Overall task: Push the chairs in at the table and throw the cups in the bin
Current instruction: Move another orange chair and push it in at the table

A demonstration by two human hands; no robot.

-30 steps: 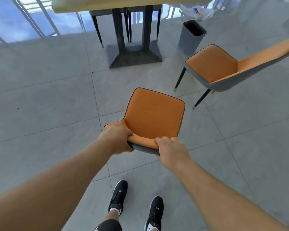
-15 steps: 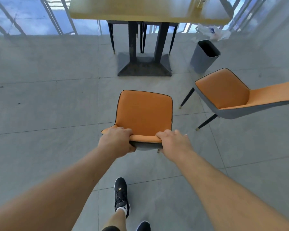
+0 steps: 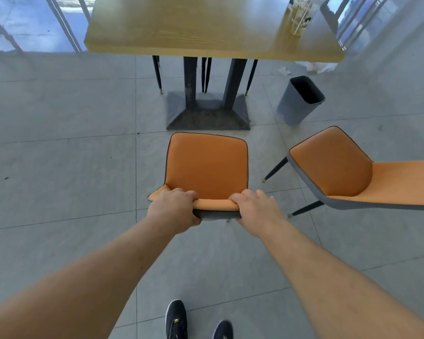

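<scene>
An orange chair with a grey shell stands in front of me, its seat facing the wooden table. My left hand and my right hand both grip the top edge of its backrest. The seat's front edge is just short of the table's dark base. A second orange chair stands to the right, turned sideways. Clear plastic cups stand on the table's far right corner. A grey bin sits on the floor right of the table base, open and tilted.
Thin dark legs of other chairs show under the table's far side. Litter and a plastic bag lie on the floor behind the bin. Glass panels with metal frames run along the back. My shoes are at the bottom.
The chair in my hands has moved forward toward the table and straightened to face it. The table, the bin and the second chair now appear closer.
</scene>
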